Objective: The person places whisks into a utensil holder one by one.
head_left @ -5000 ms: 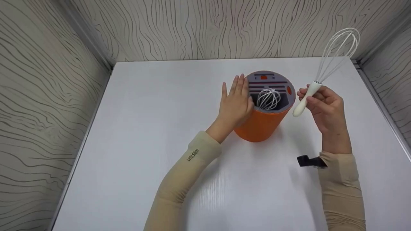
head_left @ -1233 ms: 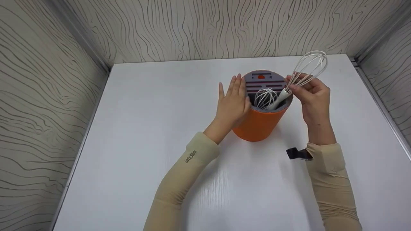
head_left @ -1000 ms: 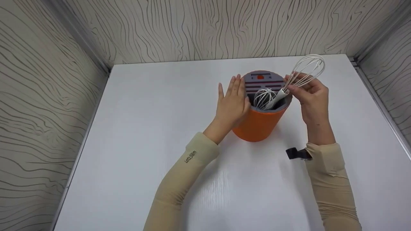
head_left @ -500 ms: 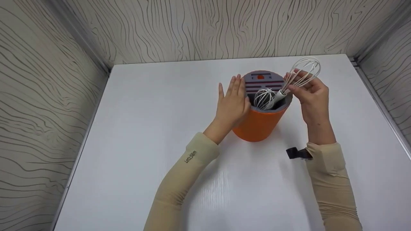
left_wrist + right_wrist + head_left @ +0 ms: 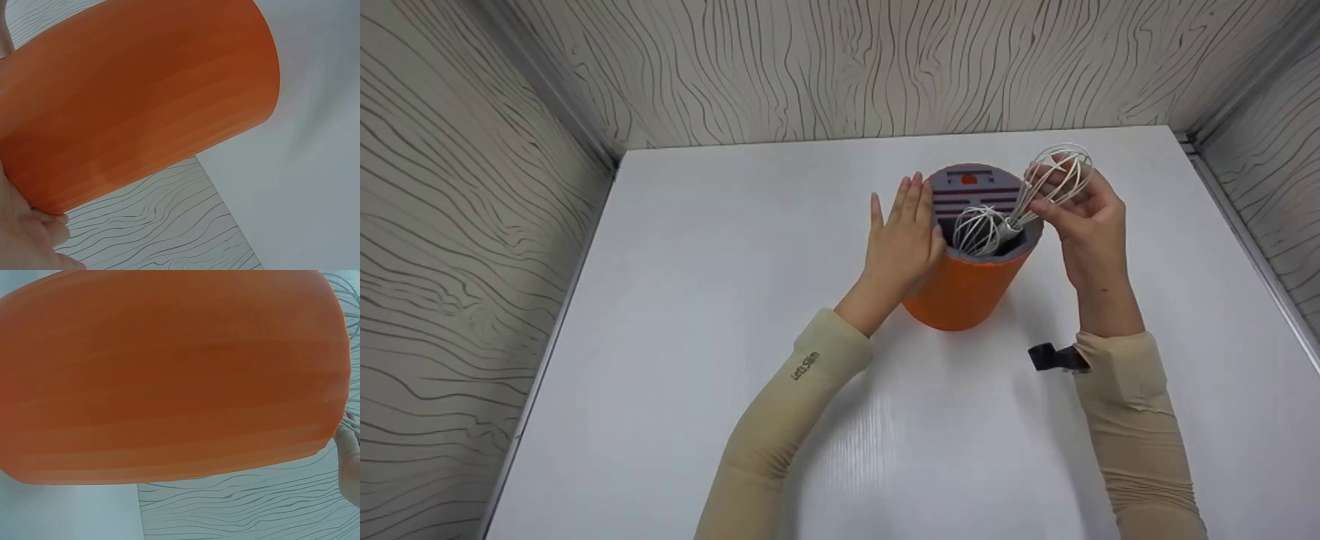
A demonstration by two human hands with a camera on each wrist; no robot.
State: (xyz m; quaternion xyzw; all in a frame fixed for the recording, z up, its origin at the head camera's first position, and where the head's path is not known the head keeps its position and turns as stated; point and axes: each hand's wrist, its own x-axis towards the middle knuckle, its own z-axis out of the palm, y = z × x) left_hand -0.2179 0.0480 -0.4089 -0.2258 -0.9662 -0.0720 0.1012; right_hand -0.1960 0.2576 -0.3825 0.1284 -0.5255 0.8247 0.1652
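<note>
An orange cylindrical utensil holder (image 5: 964,296) with a grey slotted top stands on the white table. My left hand (image 5: 903,244) lies with extended fingers against its left side near the rim; the left wrist view shows the fingers (image 5: 53,228) on the orange wall. At the holder's right rim my right hand (image 5: 1093,236) pinches the wires of a white whisk (image 5: 1010,228). That whisk tilts to the right, with its handle down in the large front compartment, mostly hidden. Another white whisk (image 5: 978,229) stands in the same compartment, wire head up, its handle out of sight.
White table (image 5: 697,300) surrounds the holder. Behind it rises a wood-grain patterned wall (image 5: 825,67), with similar panels at left and right. A black strap mount (image 5: 1054,358) sticks out from the right sleeve.
From right of the holder, my right hand has brought the whisk over and lowered it handle-first into the front compartment. Its grip has moved from handle to wires. My left hand has stayed put.
</note>
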